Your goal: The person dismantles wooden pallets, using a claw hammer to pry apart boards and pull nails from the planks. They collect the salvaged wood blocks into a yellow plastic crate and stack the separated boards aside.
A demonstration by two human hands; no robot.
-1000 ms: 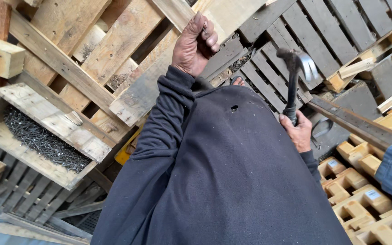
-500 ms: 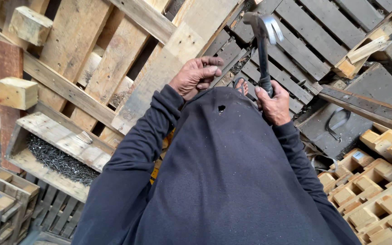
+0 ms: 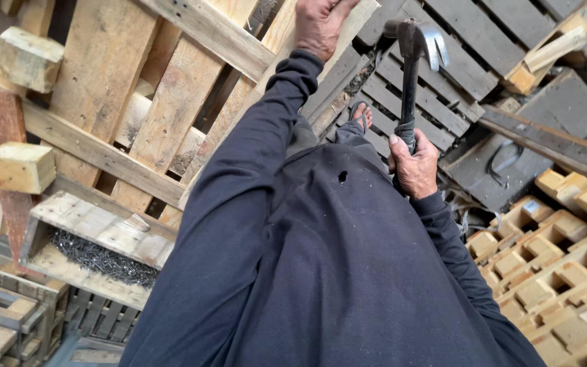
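At the far left, two loose wooden blocks, an upper one (image 3: 27,58) and a lower one (image 3: 22,166), sit against a leaning wooden pallet (image 3: 103,88). Below them an open wooden box (image 3: 93,231) holds a dark heap of nails (image 3: 103,258). Further right, the left hand (image 3: 321,26) reaches up in a dark blue sleeve and closes its fingers over the edge of a pale pallet board (image 3: 270,75), gripping it near the top. Between the arms, a sandalled foot (image 3: 361,115) shows on grey pallets (image 3: 436,75) lying below. The right hand (image 3: 412,166) is wrapped tight around the dark handle of a claw hammer (image 3: 412,68), held upright with its metal head up, just right of the gripped board. At the far right lie stacks of light wooden blocks (image 3: 545,265).
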